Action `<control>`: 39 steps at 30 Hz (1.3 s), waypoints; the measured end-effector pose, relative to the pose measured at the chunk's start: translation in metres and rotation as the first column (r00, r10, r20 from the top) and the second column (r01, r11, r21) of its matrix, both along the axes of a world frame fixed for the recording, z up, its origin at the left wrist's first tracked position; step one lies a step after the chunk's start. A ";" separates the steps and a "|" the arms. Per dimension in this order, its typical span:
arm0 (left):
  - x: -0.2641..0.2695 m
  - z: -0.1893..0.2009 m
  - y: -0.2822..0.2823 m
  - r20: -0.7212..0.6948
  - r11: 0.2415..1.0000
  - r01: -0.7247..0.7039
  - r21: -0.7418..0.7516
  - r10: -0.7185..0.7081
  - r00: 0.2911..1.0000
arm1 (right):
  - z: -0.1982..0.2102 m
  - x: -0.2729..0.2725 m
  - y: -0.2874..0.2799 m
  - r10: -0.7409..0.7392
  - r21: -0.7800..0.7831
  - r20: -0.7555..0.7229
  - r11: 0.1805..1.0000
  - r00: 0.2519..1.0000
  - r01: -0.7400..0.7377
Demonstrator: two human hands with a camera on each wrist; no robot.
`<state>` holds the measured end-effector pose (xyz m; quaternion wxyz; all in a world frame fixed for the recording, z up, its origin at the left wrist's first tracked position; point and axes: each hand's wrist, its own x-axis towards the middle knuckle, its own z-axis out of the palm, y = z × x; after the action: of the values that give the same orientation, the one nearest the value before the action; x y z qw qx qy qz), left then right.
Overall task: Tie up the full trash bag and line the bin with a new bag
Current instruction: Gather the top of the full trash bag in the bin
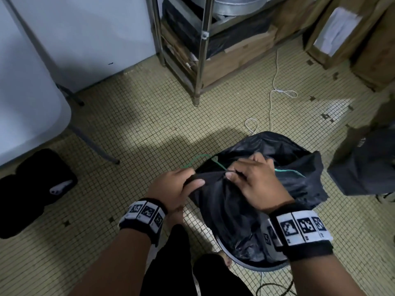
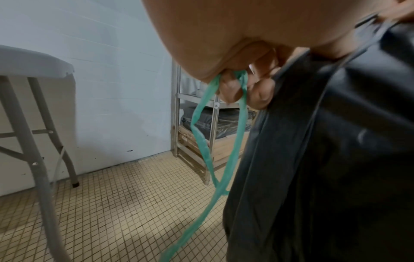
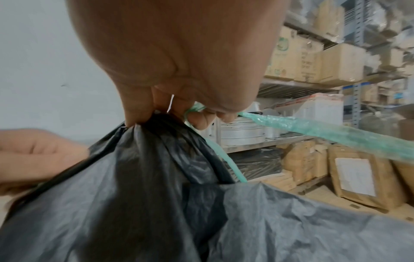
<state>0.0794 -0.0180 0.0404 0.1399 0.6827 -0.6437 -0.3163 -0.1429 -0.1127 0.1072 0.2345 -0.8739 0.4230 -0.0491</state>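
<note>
Black wristbands (image 1: 142,214) with white coded marker tiles, black trousers (image 1: 171,263)

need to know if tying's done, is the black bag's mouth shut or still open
Still open: the trash bag gapes behind both hands, which only pinch its near rim and green drawstring; no knot shows.

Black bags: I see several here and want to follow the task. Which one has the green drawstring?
The black bag in the bin, gripped at its rim by the left hand and right hand. Its green drawstring shows; the black bag on the rack shows none.
</note>
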 end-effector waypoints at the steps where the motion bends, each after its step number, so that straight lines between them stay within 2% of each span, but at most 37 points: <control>1: 0.002 0.000 -0.001 0.001 1.000 0.001 0.018 -0.001 1.000 | 0.004 -0.008 -0.002 -0.025 0.003 0.000 1.000 1.000 0.025; 6: -0.001 0.018 -0.007 0.017 0.997 0.063 -0.048 -0.063 0.998 | 0.023 -0.029 -0.003 -0.089 -0.022 -0.123 0.996 0.988 0.087; 8: -0.008 0.031 -0.013 0.037 0.993 0.073 -0.090 -0.070 0.997 | 0.034 -0.027 -0.003 -0.042 -0.024 -0.190 0.999 0.981 0.038; 13: -0.032 0.068 -0.032 0.140 0.979 0.137 -0.148 -0.116 0.983 | 0.058 -0.003 -0.004 0.032 -0.070 -0.235 0.996 0.972 -0.050; 19: -0.044 0.075 -0.031 0.102 0.971 0.190 -0.145 -0.177 0.979 | 0.067 -0.015 -0.007 -0.040 -0.032 -0.190 0.999 0.981 0.034; 23: -0.051 0.066 -0.034 0.211 0.954 0.264 -0.142 -0.232 0.950 | 0.069 -0.026 -0.003 -0.067 -0.003 -0.133 0.998 0.989 0.067; 27: -0.048 0.065 -0.045 0.194 0.968 0.200 -0.151 -0.170 0.966 | 0.073 -0.041 -0.005 -0.144 0.011 -0.128 0.989 0.981 0.146; 31: -0.042 0.080 -0.052 0.241 0.960 0.198 -0.200 -0.148 0.959 | 0.085 -0.050 -0.010 -0.158 0.041 -0.134 0.985 0.978 0.165; 36: -0.036 0.109 -0.063 0.138 0.944 0.127 -0.306 -0.088 0.986 | 0.099 -0.053 -0.019 -0.209 0.010 -0.137 0.977 0.968 0.212; 39: -0.031 0.133 -0.074 0.106 0.909 0.154 -0.388 -0.122 0.987 | 0.106 -0.053 -0.022 -0.207 -0.014 -0.117 0.978 0.971 0.207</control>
<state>0.0479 -0.0925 0.1735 0.2260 0.6052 -0.7460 -0.1617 -0.1954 -0.1351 0.2134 0.2021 -0.8266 0.5249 -0.0217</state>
